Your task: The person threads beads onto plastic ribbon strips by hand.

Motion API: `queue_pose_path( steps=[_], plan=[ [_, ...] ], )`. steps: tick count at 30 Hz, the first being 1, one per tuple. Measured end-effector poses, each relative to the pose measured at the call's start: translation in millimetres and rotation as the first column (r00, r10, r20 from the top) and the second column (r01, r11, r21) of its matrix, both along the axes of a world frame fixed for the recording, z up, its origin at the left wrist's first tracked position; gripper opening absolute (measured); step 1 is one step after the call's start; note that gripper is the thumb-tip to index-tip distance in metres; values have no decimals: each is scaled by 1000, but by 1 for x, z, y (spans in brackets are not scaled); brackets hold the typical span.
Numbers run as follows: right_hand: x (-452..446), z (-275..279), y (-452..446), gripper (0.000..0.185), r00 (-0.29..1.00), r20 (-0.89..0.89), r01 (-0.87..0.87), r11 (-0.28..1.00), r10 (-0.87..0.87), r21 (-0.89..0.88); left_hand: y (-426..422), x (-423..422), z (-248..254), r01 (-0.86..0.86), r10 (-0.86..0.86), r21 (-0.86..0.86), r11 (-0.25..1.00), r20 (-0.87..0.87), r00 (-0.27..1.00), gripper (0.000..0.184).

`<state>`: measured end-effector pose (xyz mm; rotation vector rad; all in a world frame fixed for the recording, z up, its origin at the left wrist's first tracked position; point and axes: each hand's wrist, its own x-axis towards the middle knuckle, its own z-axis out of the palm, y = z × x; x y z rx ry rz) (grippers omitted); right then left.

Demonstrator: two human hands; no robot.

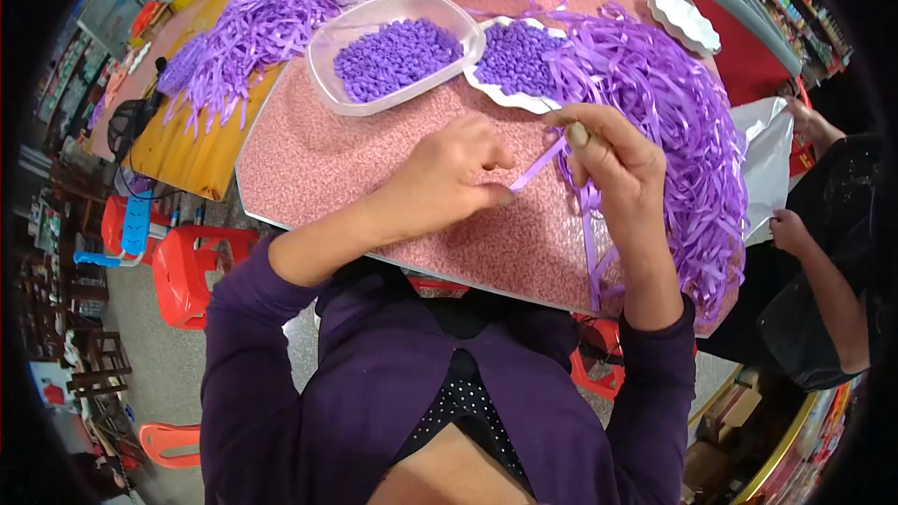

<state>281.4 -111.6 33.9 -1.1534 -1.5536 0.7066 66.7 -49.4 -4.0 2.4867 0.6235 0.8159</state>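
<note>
Well, largest first: the pink speckled table (309, 164) spreads in front of me, its near edge close to my body. Over its right side sprawls a big heap of purple ribbon (664, 122), loose and tangled, and at the far left lies another heap of ribbon (271, 23). By my judgement those two are the work that is left, and there is plenty of it.

Between them sits a clear plastic tub (323, 56), its near side facing my hands. My right hand (613, 150) is up beside the right-hand heap, thumb and forefinger pinched together on a ribbon strip (540, 165); my left hand (458, 164) is lower, thumb and fingers closed at the strip's other end, though the curled fingers partly hide that grip. The strip slants taut between them, above the table, and looks flat, so I would call this one barely begun.

Just beyond, a white scalloped plate (500, 95) touches the tub. Smallest are the little purple pieces (398, 56) filling both: the done share, I judge.
</note>
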Motion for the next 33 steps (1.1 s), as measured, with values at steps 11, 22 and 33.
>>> queue_pose_path(
  steps=[11, 22, 33],
  plan=[
    [19, -21, 23, 16, 914, -399, -195, 945, 77, -264, 18, 16, -20, 94, -47, -375, 922, 132, 990, 11],
    [17, -42, 32, 14, 768, -593, -431, 880, 242, -199, -2, 11, 4, 416, 314, -878, 234, 474, 823, 11],
    [7, -39, 25, 14, 897, -413, -314, 886, 159, -340, -12, 17, 13, 377, 310, -834, 403, 512, 801, 4]
  ],
)
